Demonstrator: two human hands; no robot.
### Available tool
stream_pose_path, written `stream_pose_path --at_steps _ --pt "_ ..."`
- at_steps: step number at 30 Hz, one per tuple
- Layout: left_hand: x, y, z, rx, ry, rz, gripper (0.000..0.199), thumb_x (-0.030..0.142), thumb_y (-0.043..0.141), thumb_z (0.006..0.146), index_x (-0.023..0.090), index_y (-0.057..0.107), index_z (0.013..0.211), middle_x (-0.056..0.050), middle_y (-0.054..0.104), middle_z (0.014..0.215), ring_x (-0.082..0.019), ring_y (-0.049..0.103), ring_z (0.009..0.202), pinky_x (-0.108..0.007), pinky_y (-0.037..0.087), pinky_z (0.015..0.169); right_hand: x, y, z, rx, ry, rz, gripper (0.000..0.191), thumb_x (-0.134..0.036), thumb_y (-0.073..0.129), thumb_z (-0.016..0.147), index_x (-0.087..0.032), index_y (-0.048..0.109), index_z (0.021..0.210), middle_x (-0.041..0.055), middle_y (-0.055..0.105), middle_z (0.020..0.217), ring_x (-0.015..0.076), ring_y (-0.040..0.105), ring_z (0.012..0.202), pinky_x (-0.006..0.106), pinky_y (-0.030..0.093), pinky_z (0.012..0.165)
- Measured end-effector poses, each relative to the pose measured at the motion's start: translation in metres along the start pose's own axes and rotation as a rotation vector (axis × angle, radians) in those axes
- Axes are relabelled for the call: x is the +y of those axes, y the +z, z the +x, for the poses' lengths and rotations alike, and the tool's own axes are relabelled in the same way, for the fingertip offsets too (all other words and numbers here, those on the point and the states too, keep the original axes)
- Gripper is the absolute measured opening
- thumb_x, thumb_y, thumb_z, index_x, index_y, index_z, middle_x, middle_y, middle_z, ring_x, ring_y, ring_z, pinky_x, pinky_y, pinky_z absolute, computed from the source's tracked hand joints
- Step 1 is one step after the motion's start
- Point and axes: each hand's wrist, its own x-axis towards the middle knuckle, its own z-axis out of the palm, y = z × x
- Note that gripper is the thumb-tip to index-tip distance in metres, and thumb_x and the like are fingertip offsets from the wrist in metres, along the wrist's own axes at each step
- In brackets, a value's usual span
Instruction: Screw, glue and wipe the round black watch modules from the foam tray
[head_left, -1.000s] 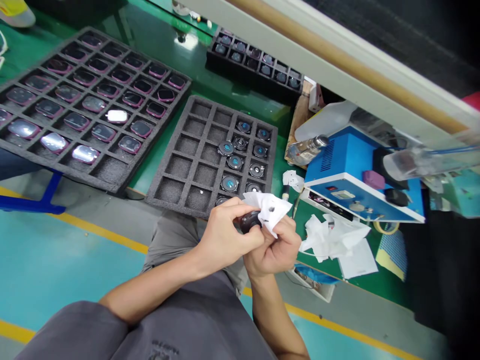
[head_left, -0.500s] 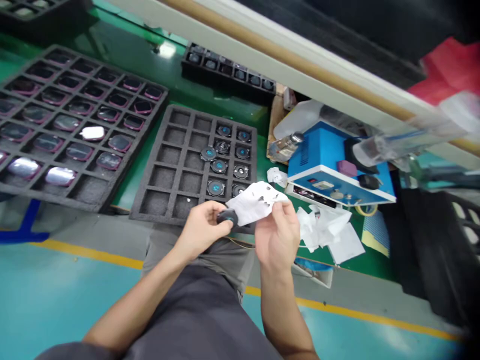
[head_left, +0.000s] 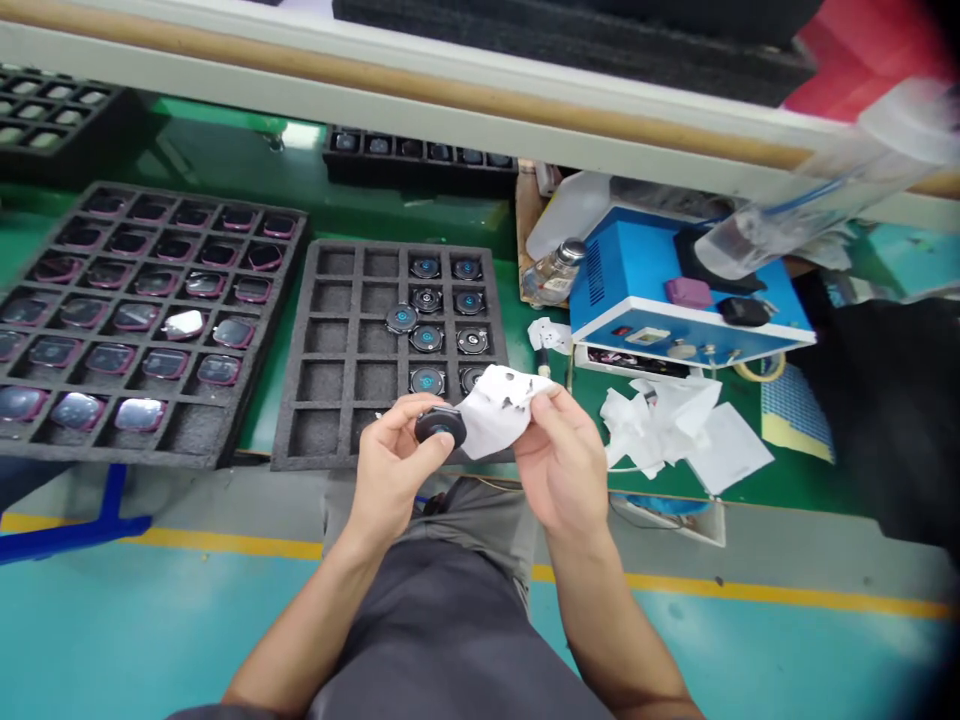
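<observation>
A round black watch case (head_left: 440,426) is pinched between the thumb and fingers of my left hand (head_left: 394,470). My right hand (head_left: 566,460) grips a white wipe (head_left: 495,420) that has dark smudges on it. The wipe's left end lies against or just beside the watch case; I cannot tell which. Behind my hands a grey foam tray (head_left: 319,337) holds several similar round watch cases (head_left: 427,338) in its right-hand columns. One round watch case (head_left: 402,318) rests across a divider. My left hand covers part of the tray's near edge.
At left, a larger foam tray (head_left: 196,428) holds several square purple-rimmed pieces. A blue box-shaped device (head_left: 637,270) stands right, near a glass bottle (head_left: 555,272) and crumpled white wipes (head_left: 645,420). A shelf edge (head_left: 420,95) runs across the back. A small bin (head_left: 701,522) sits below the bench.
The camera view has turned and levelled. My left hand still holds the watch case, now tilted differently, and my right hand still holds the wipe close to it.
</observation>
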Motion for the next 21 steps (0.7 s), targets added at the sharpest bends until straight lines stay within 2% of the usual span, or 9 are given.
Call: stream_pose_path --at_steps 2,3,6,8,10,12,15,18,21 --pt "0.001 -0.001 0.002 -0.044 -0.044 -0.03 0.021 0.018 0.084 0.065 0.019 0.08 0.086 -0.007 0.073 0.114 -0.019 0.064 0.105 -0.025 0.049 0.09 0.0 0.0 0.004 -0.037 0.085 0.031 0.012 -0.031 0.069 0.087 -0.02 0.069 0.092 0.0024 0.075 0.093 0.0145 0.067 0.078 0.029 0.056 0.078" --pt "0.001 -0.001 0.003 -0.074 -0.089 -0.042 0.023 0.019 0.085 0.065 0.019 0.08 0.088 -0.008 0.074 0.114 -0.019 0.064 0.104 -0.025 0.05 0.09 0.001 -0.001 0.007 -0.061 0.125 0.046 0.011 -0.03 0.069 0.087 -0.02 0.07 0.092 0.0022 0.075 0.092 0.0139 0.067 0.076 0.027 0.055 0.075" --pt "0.0 0.001 0.005 -0.131 -0.186 -0.058 0.026 0.021 0.086 0.066 0.018 0.081 0.091 -0.006 0.076 0.094 -0.015 0.065 0.086 -0.025 0.051 0.082 0.002 -0.002 0.012 -0.114 0.18 0.08 0.015 -0.033 0.067 0.088 -0.02 0.072 0.093 0.0025 0.076 0.09 0.0144 0.067 0.076 0.026 0.053 0.07" --pt "-0.002 0.004 0.005 -0.103 -0.176 -0.056 0.024 0.021 0.085 0.067 0.017 0.08 0.09 -0.004 0.075 0.085 -0.014 0.063 0.08 -0.024 0.051 0.079 0.003 -0.003 0.012 -0.147 0.2 0.113 0.026 -0.042 0.062 0.091 -0.02 0.074 0.095 0.0043 0.077 0.092 0.0172 0.069 0.08 0.029 0.054 0.073" --pt "-0.004 0.006 0.006 -0.062 -0.147 -0.048 0.023 0.02 0.085 0.067 0.016 0.08 0.088 -0.004 0.075 0.085 -0.014 0.063 0.08 -0.024 0.051 0.08 0.004 -0.005 0.009 -0.18 0.208 0.116 0.033 -0.048 0.059 0.092 -0.02 0.075 0.099 0.0062 0.078 0.097 0.0197 0.07 0.086 0.032 0.055 0.077" --pt "-0.006 0.008 0.006 -0.042 -0.129 -0.037 0.023 0.02 0.085 0.067 0.017 0.079 0.089 -0.004 0.075 0.087 -0.014 0.064 0.082 -0.025 0.051 0.082 0.005 -0.007 0.005 -0.183 0.176 0.054 0.028 -0.043 0.065 0.089 -0.02 0.076 0.102 0.0062 0.078 0.102 0.0193 0.07 0.087 0.032 0.055 0.079" --pt "-0.008 0.01 0.008 -0.05 -0.097 -0.005 0.023 0.019 0.083 0.07 0.018 0.079 0.093 -0.004 0.075 0.09 -0.014 0.064 0.084 -0.025 0.051 0.083 0.007 -0.011 0.0 -0.158 0.106 -0.042 0.019 -0.032 0.073 0.085 -0.02 0.076 0.099 0.0056 0.079 0.1 0.0168 0.069 0.079 0.029 0.054 0.075" --pt "-0.009 0.012 0.008 -0.017 0.007 0.058 0.021 0.016 0.081 0.07 0.018 0.078 0.091 -0.004 0.072 0.095 -0.015 0.064 0.091 -0.024 0.05 0.085 0.007 -0.013 0.0 -0.127 0.06 -0.044 0.018 -0.033 0.073 0.086 -0.021 0.076 0.098 0.0051 0.079 0.095 0.0158 0.068 0.074 0.03 0.054 0.072" --pt "-0.009 0.014 0.005 0.027 0.054 0.127 0.021 0.017 0.08 0.072 0.018 0.078 0.093 -0.004 0.072 0.093 -0.016 0.064 0.089 -0.025 0.051 0.082 0.009 -0.011 0.0 -0.013 -0.1 -0.09 0.017 -0.033 0.073 0.086 -0.024 0.076 0.099 0.0032 0.078 0.095 0.0166 0.069 0.083 0.032 0.055 0.08"
